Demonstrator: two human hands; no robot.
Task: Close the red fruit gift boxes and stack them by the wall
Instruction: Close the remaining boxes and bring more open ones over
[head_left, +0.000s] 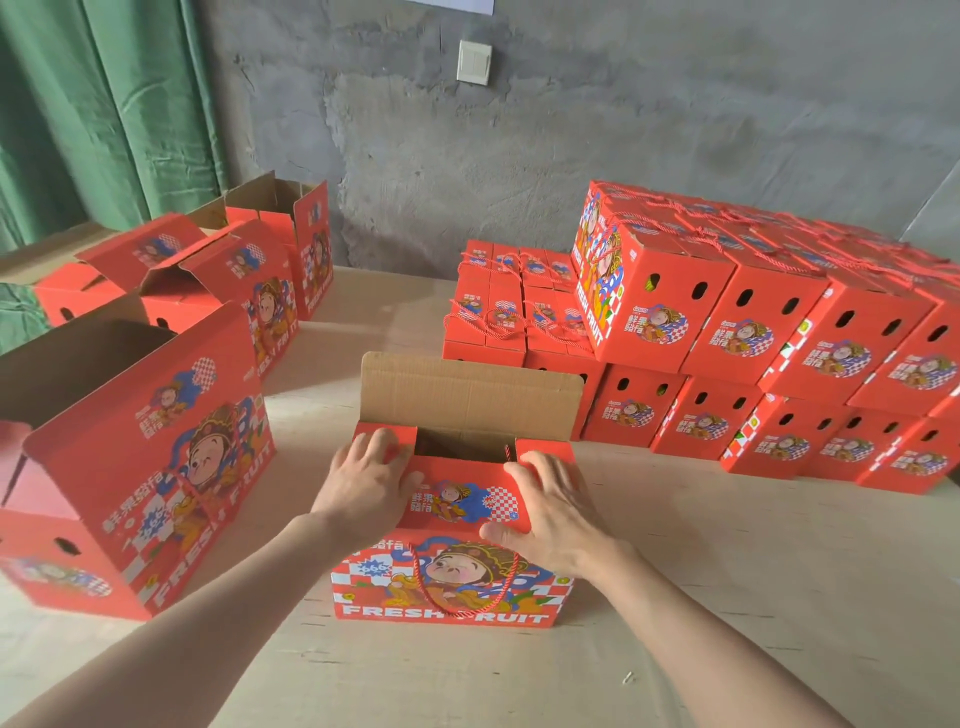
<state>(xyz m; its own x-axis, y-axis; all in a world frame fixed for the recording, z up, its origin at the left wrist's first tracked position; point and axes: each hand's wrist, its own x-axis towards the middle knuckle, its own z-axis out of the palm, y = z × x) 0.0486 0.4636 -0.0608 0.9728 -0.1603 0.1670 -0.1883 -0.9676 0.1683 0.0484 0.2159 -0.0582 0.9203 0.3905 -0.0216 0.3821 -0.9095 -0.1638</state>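
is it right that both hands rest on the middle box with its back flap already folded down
Not quite: the head view shows the back flap standing upright, not folded down. The left hand and right hand do rest on the middle box.

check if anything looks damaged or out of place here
Nothing looks damaged or spilled. The box under the left hand and right hand has its back flap upright, and the boxes on the left stand open. The stack by the wall looks even. One tiny scrap lies on the table.
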